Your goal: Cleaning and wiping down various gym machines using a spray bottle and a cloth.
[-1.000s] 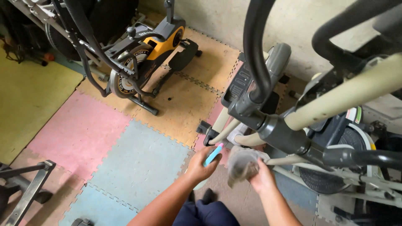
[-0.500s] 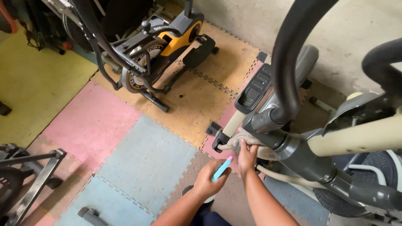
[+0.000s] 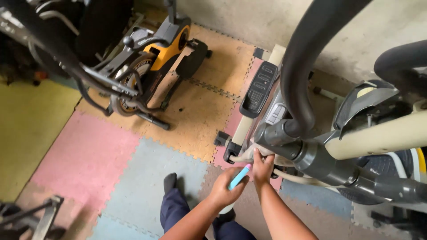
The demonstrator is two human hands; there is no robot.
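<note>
My left hand (image 3: 224,192) is closed around a slim blue tool with a pink tip (image 3: 239,177), held just in front of the machine. My right hand (image 3: 263,168) is pressed against the low front of a cream and grey elliptical trainer (image 3: 284,133). A pale grey cloth (image 3: 254,152) is bunched under its fingers. The two hands are almost touching. The trainer's black pedal (image 3: 260,89) lies beyond them, and its thick black handlebar (image 3: 307,66) arches over my right hand.
An orange and black exercise bike (image 3: 155,62) stands at the upper left on tan foam tiles (image 3: 200,111). Pink (image 3: 89,155) and blue (image 3: 147,178) tiles cover the floor near my dark blue trouser leg (image 3: 173,209). A metal frame (image 3: 26,218) sits at the bottom left.
My right hand has gone from holding the cloth in the air to pressing it against the trainer's lower frame. My left hand followed with the blue tool, and my view moved closer.
</note>
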